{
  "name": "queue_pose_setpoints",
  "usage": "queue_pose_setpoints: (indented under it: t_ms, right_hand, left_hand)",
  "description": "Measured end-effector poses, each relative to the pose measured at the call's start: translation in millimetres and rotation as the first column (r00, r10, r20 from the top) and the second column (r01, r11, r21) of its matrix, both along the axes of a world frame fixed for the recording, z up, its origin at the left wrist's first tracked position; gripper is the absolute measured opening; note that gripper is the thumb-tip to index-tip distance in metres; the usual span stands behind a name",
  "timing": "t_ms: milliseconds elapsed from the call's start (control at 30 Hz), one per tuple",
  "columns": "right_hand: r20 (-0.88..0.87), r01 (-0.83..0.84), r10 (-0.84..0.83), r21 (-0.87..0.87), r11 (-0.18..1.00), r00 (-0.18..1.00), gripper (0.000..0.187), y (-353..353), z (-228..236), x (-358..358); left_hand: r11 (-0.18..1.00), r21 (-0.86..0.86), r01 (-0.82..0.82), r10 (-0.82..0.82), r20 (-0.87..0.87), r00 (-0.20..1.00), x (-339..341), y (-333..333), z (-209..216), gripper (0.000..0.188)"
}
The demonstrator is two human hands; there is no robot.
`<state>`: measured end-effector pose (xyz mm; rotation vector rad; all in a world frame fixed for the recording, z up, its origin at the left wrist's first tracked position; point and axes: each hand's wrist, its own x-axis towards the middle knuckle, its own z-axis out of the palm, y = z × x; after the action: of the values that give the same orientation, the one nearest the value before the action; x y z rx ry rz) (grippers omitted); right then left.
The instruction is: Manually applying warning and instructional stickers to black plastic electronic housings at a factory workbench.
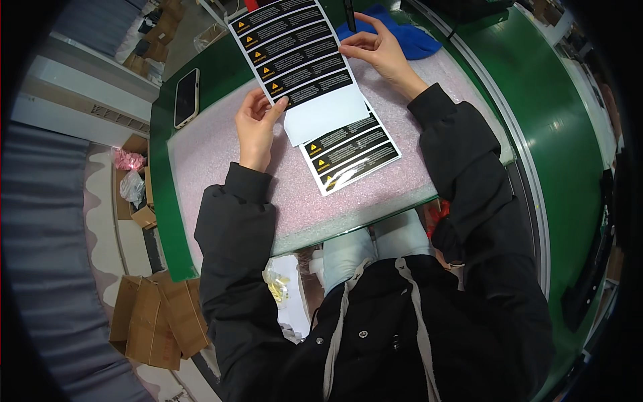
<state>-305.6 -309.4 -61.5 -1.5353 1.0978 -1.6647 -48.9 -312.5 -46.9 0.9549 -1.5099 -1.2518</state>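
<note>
Head view: both hands are working at one sheet, each with thumb and fingers brought together at an edge. Left hand is gripping the lower left side of the upper label sheet, thumb on top, fingers mostly hidden behind. Right hand is pinching its right side, apparently lightly, while the forefinger is standing apart from the thumb near a narrow dark strip; cannot tell whether that strip is being held.

Upper label sheet is spanning the gap between the hands and reaching beyond them. Black strips with orange triangles are covering its far part; the near end is showing plain white. Judgement: the two-sided hold is keeping the sheet taut and face up, leaving the printing uncovered.

Lower label sheet is lying closer to the body than both hands, partly under that white end; probably it is being kept within easy reach.

Further out: both sheets are sitting over a pinkish packing sheet, likely serving as padding on the green tabletop. Phone is lying left of the left hand. Blue cloth is bunching just beyond the right hand.
</note>
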Motion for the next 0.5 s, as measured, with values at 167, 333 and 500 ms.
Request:
queue_pose_setpoints:
  t_ms: [167, 333, 500]
  right_hand:
    - [-0.006, -0.004, 0.004, 0.023, 1.0, 1.0, 0.073, -0.1, 0.1, -0.1]
    - [-0.015, -0.005, 0.005, 0.015, 1.0, 1.0, 0.073, -0.4, 0.1, -0.3]
    - [-0.023, 0.0, 0.001, 0.008, 1.0, 1.0, 0.072, -0.3, 0.1, -0.3]
  left_hand:
    - [1.0, -0.007, 0.008, -0.008, -0.01, 1.0, 0.0, -0.3, 0.4, 0.029]
    - [1.0, -0.018, 0.02, -0.02, -0.004, 1.0, 0.3, 0.3, 1.2, 0.029]
    - [1.0, -0.014, 0.016, -0.016, 0.01, 1.0, 0.4, -1.1, -0.7, 0.03]
